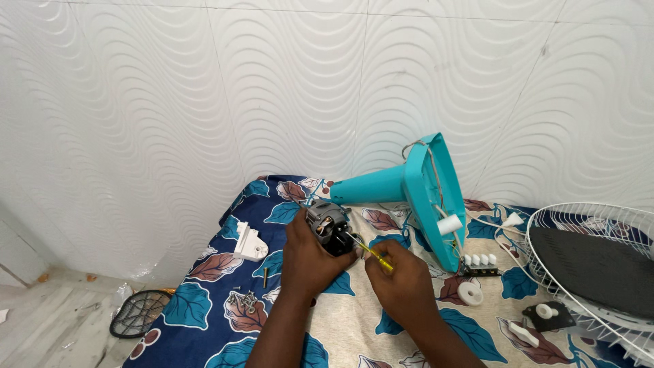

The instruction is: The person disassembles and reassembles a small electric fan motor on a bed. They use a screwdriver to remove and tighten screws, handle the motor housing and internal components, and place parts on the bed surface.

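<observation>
White wall tiles [204,88] moulded with a raised wavy pattern fill the whole back of the scene, with thin straight joints running between them, and the light on them is soft and even. At lower left lies a pale, marbled floor [48,327] with a few scraps along the base of the wall. A desk draped in a blue and cream leaf-print cloth [204,307] stands against the wall.

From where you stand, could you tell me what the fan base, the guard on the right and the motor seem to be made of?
The turquoise fan base looks like moulded plastic: uniform colour, smooth satin sheen. The guard seems to be thin wire coated white, judging by its fine spokes. The motor, held in the left hand, appears to be bare grey metal with a dark part; details are too small to tell.
</observation>
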